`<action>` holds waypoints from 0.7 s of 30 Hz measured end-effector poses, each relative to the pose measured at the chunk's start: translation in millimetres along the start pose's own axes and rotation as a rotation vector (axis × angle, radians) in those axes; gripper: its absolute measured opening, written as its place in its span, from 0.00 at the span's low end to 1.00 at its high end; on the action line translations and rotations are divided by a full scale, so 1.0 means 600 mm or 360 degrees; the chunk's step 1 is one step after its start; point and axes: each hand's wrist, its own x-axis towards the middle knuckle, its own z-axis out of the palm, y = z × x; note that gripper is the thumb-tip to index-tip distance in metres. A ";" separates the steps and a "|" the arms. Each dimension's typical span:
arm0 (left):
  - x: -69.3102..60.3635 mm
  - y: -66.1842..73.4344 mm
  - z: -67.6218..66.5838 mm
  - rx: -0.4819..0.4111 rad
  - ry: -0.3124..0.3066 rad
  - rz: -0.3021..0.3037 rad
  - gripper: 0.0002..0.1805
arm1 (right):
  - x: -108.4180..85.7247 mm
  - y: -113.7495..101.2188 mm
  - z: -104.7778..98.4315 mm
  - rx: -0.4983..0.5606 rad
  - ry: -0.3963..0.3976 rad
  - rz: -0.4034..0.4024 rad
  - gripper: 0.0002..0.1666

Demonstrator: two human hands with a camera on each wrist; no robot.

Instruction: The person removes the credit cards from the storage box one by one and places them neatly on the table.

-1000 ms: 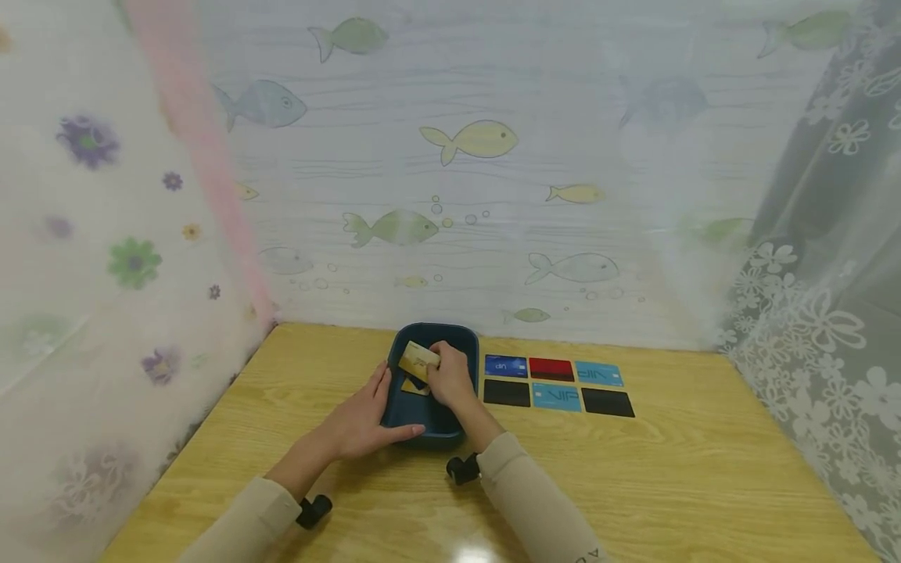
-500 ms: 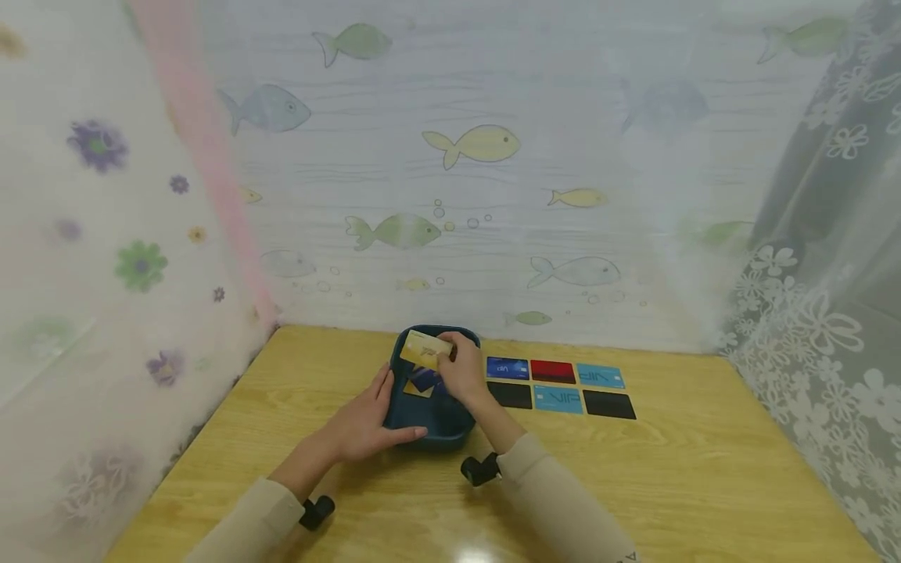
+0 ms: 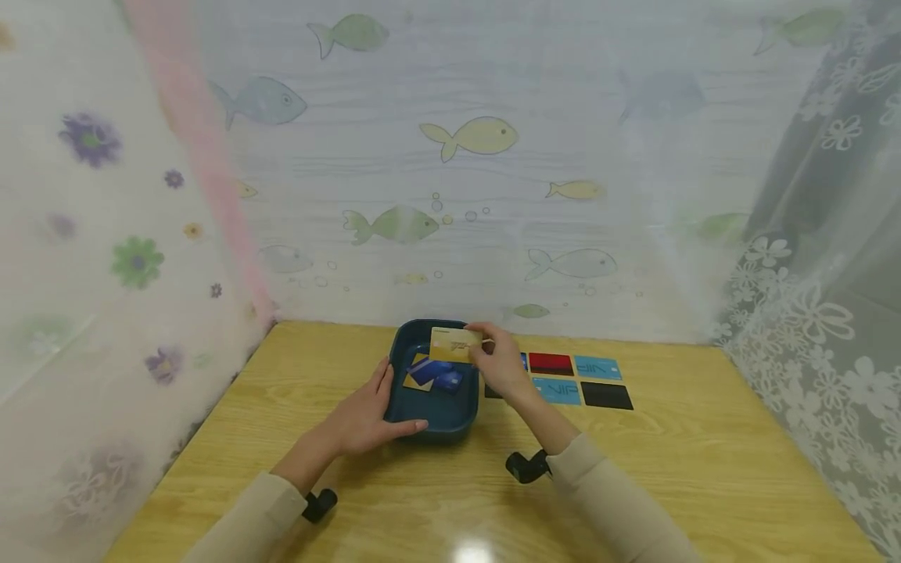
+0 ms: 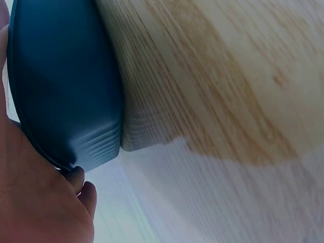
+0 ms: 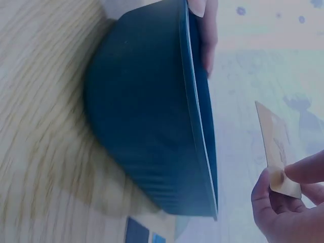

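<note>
Head view: my R grip (image 3: 501, 366) pinches the gold card (image 3: 450, 344), long axis running L from it, above tray (image 3: 431, 410) level; L grip (image 3: 359, 422), splayed against tray, is farther; exact clearance unclear.

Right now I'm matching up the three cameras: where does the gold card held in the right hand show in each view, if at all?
Head: just below centre, the gold card pinched in the right hand, overlapping the upper right of the blue tray in the picture.
Left wrist: not in it.
Right wrist: lower right, pinched, apart from the tray.
Shared landmark: the blue tray, in all three views.
</note>
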 end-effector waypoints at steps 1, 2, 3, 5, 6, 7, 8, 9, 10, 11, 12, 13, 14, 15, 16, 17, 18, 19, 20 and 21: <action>0.001 -0.001 0.001 0.0008 -0.0001 -0.0002 0.72 | -0.002 0.000 -0.005 0.0001 -0.0002 -0.0010 0.23; 0.002 -0.001 0.001 0.0010 0.0000 -0.0002 0.72 | -0.004 0.000 -0.010 0.0001 -0.0007 -0.0014 0.23; 0.002 -0.001 0.002 0.0014 0.0000 -0.0001 0.72 | -0.007 0.000 -0.014 0.0003 -0.0012 -0.0018 0.23; 0.003 -0.002 0.003 0.0019 -0.0002 0.0001 0.72 | -0.013 0.002 -0.024 -0.0015 -0.0025 -0.0022 0.23; 0.003 -0.002 0.004 0.0026 -0.0003 0.0003 0.72 | -0.016 0.002 -0.028 -0.0018 -0.0031 -0.0020 0.22; 0.003 -0.002 0.004 0.0031 -0.0005 0.0005 0.72 | -0.019 0.003 -0.033 -0.0025 -0.0036 -0.0013 0.22; 0.003 -0.002 0.004 0.0038 -0.0006 0.0007 0.72 | -0.021 0.004 -0.038 -0.0035 -0.0039 -0.0005 0.22; 0.003 -0.002 0.005 0.0037 -0.0002 0.0013 0.72 | -0.024 0.006 -0.042 -0.0046 -0.0037 -0.0001 0.22; 0.003 -0.003 0.006 0.0040 -0.0002 0.0013 0.72 | -0.026 0.008 -0.046 -0.0061 -0.0037 0.0009 0.22; 0.003 -0.003 0.007 0.0036 0.0003 0.0019 0.72 | -0.028 0.009 -0.049 -0.0069 -0.0035 0.0022 0.22; 0.003 -0.004 0.008 0.0039 0.0002 0.0016 0.72 | -0.030 0.011 -0.052 -0.0074 -0.0034 0.0033 0.21; 0.002 -0.005 0.008 0.0034 0.0007 0.0022 0.72 | -0.032 0.014 -0.056 -0.0081 -0.0034 0.0044 0.21; 0.003 -0.005 0.009 0.0037 0.0008 0.0019 0.72 | -0.034 0.016 -0.059 -0.0084 -0.0033 0.0053 0.22; 0.003 -0.006 0.010 0.0037 0.0010 0.0016 0.73 | -0.035 0.018 -0.061 -0.0086 -0.0037 0.0064 0.22; 0.003 -0.007 0.010 0.0041 0.0005 0.0010 0.73 | -0.037 0.021 -0.064 -0.0087 -0.0044 0.0076 0.22; 0.003 -0.007 0.010 0.0035 0.0011 0.0016 0.73 | -0.038 0.024 -0.067 -0.0092 -0.0046 0.0081 0.23; 0.003 -0.008 0.010 0.0035 0.0012 0.0014 0.73 | -0.039 0.025 -0.070 -0.0097 -0.0046 0.0086 0.23; 0.003 -0.008 0.010 0.0029 0.0016 0.0020 0.73 | -0.041 0.028 -0.073 -0.0102 -0.0041 0.0093 0.23; 0.004 -0.008 0.009 0.0032 0.0011 0.0015 0.72 | -0.042 0.030 -0.075 -0.0113 -0.0036 0.0099 0.23; 0.005 -0.008 0.009 0.0028 0.0010 0.0012 0.73 | -0.044 0.032 -0.078 -0.0125 -0.0035 0.0105 0.23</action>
